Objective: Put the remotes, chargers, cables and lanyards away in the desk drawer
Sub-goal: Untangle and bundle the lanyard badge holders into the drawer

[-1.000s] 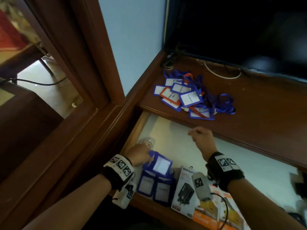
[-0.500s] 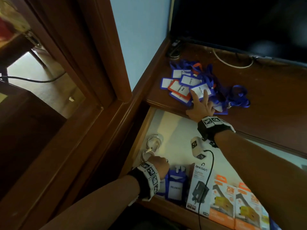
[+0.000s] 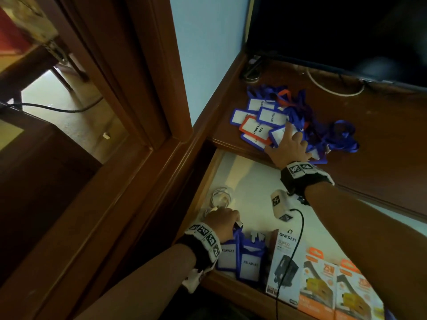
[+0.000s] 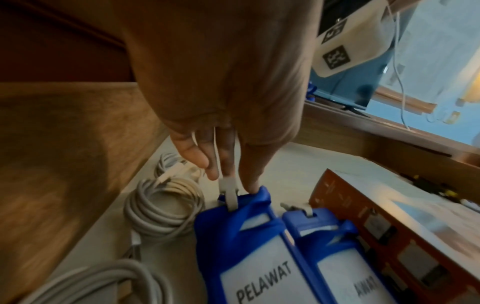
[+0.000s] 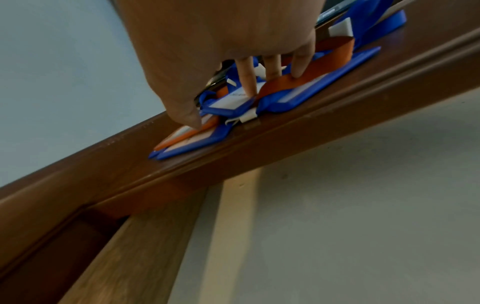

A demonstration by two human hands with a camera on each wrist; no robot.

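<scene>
Open desk drawer (image 3: 221, 172) is seen below the desktop (image 3: 381, 144). In it, already stowed: two blue badge holders (image 3: 240, 257) marked PELAWAT at the front left, coiled white cables (image 4: 163, 207) just beside them against the left wall, boxed chargers (image 3: 321, 280) to their right. No remotes are made out in any view.

Left hand (image 3: 221, 221) is down in the drawer; in the left wrist view its fingertips (image 4: 250, 181) are pinched on the white clip strap at the top of the left badge holder, so it is gripping that holder.

Right hand (image 3: 290, 148) is laid on the lanyard pile (image 3: 277, 121) on the desktop, near the front edge. Fingers (image 5: 246, 76) are spread and mostly straight, pressed onto cards and ribbon; nothing is clasped yet, so the hand counts as open.

Step judged: next bunch of lanyards to be gathered and dropped in. Best done if fingers are curled under several cards and ribbons together, since the blue ribbons look tangled and loose loops are likely to trail or snag on the desk edge. The bunch should be lifted clear before being carried over the drawer. The left hand's holder is better released and flattened first, so room is left behind it.
</scene>
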